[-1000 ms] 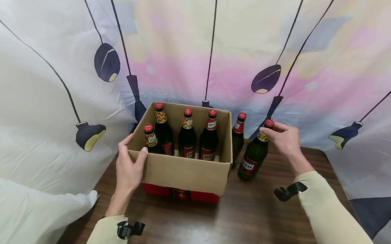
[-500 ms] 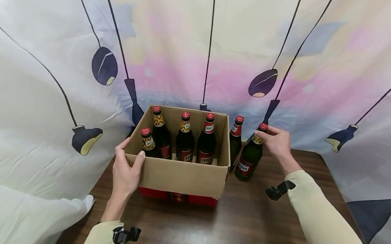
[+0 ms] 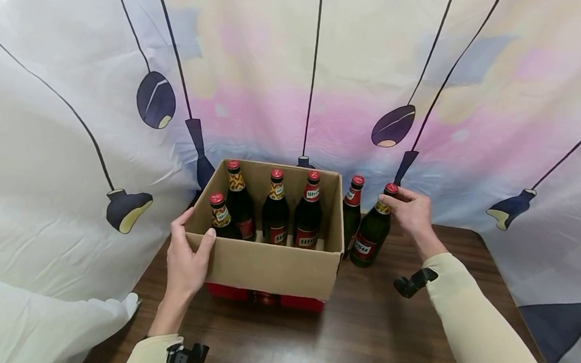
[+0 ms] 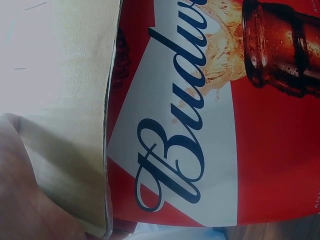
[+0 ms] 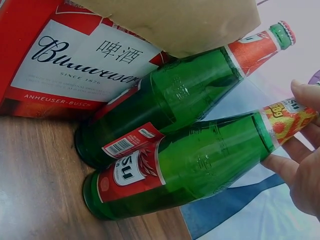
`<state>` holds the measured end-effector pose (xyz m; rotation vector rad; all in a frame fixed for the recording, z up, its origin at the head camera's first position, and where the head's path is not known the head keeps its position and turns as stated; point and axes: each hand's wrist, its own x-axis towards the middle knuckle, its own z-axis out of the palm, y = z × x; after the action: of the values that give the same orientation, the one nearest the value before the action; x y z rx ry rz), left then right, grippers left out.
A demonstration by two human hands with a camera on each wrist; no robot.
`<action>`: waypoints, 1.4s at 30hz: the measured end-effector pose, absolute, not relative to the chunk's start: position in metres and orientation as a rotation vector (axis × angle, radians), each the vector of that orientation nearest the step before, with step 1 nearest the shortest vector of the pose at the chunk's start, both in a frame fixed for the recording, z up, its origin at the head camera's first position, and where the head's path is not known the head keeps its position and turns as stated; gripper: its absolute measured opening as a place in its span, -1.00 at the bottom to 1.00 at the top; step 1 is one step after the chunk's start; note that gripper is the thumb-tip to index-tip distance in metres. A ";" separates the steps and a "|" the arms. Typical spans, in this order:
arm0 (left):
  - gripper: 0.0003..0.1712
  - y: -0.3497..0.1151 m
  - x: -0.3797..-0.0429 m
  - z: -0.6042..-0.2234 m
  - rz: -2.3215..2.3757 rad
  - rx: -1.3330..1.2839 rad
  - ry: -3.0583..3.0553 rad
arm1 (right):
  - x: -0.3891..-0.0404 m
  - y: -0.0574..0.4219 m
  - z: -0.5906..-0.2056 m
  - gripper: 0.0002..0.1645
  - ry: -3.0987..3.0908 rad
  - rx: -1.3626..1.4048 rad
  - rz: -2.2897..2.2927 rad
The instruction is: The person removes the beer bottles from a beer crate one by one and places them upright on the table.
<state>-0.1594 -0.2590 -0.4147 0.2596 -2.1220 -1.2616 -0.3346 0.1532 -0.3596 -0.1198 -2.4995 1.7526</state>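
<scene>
My left hand (image 3: 187, 261) grips the near left corner of an open cardboard box (image 3: 274, 267), thumb over the folded-out front flap. Several capped beer bottles (image 3: 275, 211) stand inside the box. By the neck, my right hand (image 3: 413, 215) pinches a green beer bottle (image 3: 370, 235) that stands on the table just right of the box. Between it and the box is another green beer bottle (image 3: 351, 214); in the right wrist view the two bottles stand side by side, about touching. The left wrist view shows the flap (image 4: 75, 100) above the red printed box side (image 4: 275, 150).
The box rests on a dark wooden table (image 3: 361, 332). A printed curtain (image 3: 288, 63) with lamp drawings hangs close behind the table. White cloth (image 3: 43, 321) bunches along the left edge.
My right hand has moved the green bottle slightly left, closer to the bottle beside the box. The left hand keeps its grip on the box. The head view has shifted a little.
</scene>
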 end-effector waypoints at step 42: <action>-0.24 -0.258 -0.156 -0.413 -1.279 0.259 -2.127 | -0.333 0.159 -0.342 -0.25 -2.552 0.095 1.672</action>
<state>-0.1562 -0.2584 -0.4126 0.2585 -2.1269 -1.2793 -0.3333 0.1590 -0.3418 0.0954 -2.5524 1.6718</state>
